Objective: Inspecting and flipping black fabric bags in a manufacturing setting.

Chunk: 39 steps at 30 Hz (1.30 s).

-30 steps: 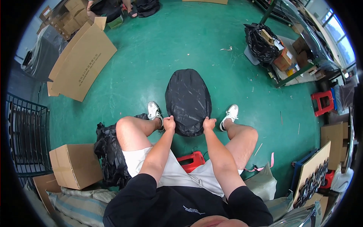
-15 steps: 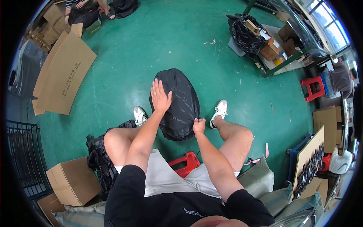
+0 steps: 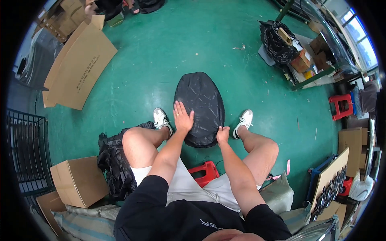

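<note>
A black oval cover [image 3: 200, 108], wrinkled and glossy like thin plastic stretched over a rounded form, lies on the green floor [image 3: 161, 52] between the person's 2 white sneakers, the left sneaker [image 3: 161, 119] just beside its left edge and the right sneaker [image 3: 244, 119] near its right edge. The person sits on a low red stool [image 3: 204, 172] with knees spread, and the cover's near end points toward the stool.

The left hand [image 3: 183, 117] lies flat and open on the cover's left side, fingers spread and pointing away from the body, palm pressed against the black surface and gripping nothing. The right hand [image 3: 222, 134] sits at the cover's near right edge, fingers curled shut with a pinch of the black material between them. The cover extends away from both hands, most of it lying beyond the fingertips.

A heap of black plastic [image 3: 113, 160] rests against the left thigh, with a brown cardboard box [image 3: 78, 180] just beside it. A flattened cardboard sheet [image 3: 78, 66] lies well apart to the far left. A black bag stuffed with scraps [image 3: 276, 42] sits far right, and a red stool [image 3: 341, 106] stands beyond it.
</note>
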Motion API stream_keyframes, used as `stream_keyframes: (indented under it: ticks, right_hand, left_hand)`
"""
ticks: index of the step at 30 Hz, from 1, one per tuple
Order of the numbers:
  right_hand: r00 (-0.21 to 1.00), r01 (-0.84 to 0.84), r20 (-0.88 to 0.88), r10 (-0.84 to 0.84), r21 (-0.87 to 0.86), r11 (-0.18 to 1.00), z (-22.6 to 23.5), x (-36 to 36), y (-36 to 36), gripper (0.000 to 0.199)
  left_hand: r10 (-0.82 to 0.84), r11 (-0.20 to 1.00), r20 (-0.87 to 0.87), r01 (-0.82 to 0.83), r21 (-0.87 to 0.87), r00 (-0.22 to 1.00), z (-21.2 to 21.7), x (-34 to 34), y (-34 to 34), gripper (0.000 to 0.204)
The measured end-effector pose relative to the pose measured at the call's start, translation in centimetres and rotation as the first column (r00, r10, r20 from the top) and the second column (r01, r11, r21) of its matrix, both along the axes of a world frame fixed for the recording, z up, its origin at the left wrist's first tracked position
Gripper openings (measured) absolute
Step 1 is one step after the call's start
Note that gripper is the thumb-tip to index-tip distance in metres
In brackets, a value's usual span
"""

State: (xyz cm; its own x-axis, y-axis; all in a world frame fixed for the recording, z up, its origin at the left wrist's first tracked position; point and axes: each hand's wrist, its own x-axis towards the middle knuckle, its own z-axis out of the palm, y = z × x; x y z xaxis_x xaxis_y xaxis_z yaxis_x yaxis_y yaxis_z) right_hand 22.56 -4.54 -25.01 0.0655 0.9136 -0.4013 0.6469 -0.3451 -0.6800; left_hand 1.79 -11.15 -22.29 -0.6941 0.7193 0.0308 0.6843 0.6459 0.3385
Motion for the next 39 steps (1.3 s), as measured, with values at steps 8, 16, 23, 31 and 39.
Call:
stream_keyframes:
  ticks: [8, 16, 23, 31, 39]
  right_hand:
    - [0.821, -0.464, 0.474, 0.318, 0.229, 0.855, 4.8, -0.7, -1.5, 0.077]
    - [0.204, -0.945, 0.451, 0.869, -0.142, 0.295, 8.8, -1.7, -1.2, 0.051]
    - [0.289, -0.955, 0.271, 0.918, 0.013, 0.297, 17.2, 4.8, 13.0, 0.048]
    - [0.251, -0.791, 0.490, 0.835, -0.393, 0.468, 16.0, 16.7, 17.9, 0.036]
    - [0.759, -0.613, -0.054, 0.648, -0.394, 0.685, 17.0, 16.2, 15.6, 0.015]
  left_hand:
    - [-0.068, 0.989, 0.092, 0.080, -0.128, 0.993, 1.1, 6.9, -7.0, 0.103]
    - [-0.080, 0.901, 0.293, 0.194, -0.387, 0.953, 3.7, 4.0, -8.1, 0.108]
    - [-0.370, 0.918, 0.432, 0.396, 0.032, 0.823, 14.6, -12.0, -8.4, 0.060]
    - [0.304, 0.908, 0.301, -0.371, 0.194, 0.904, 15.7, -22.7, -27.8, 0.047]
    - [0.636, 0.611, 0.283, -0.245, -0.753, 0.718, -3.1, -10.9, -48.7, 0.068]
